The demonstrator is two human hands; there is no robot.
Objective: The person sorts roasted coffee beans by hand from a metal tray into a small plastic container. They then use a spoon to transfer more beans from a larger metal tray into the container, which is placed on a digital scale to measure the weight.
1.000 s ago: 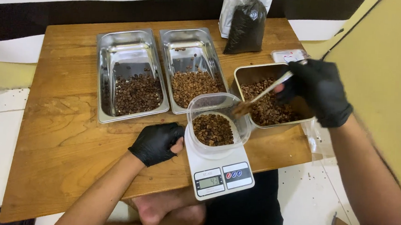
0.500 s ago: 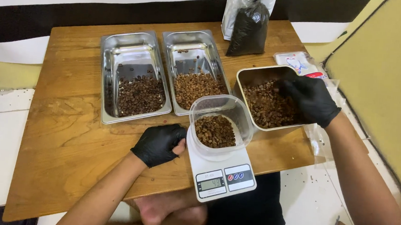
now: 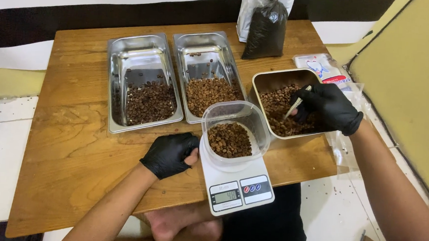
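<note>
A clear plastic container partly filled with roasted coffee beans stands on a white digital scale at the table's front edge. My left hand, in a black glove, rests on the wood against the scale's left side, fingers curled. My right hand, also gloved, is inside the right steel tray of beans and holds a slim metal spoon dipped toward the beans.
Two more steel trays with beans lie side by side at the back of the wooden table. A dark bag stands behind them. Plastic packets lie at the right edge. My bare feet show below.
My right hand moved the spoon from over the container back into the right tray and lowered it among the beans. The left hand stayed beside the scale.
</note>
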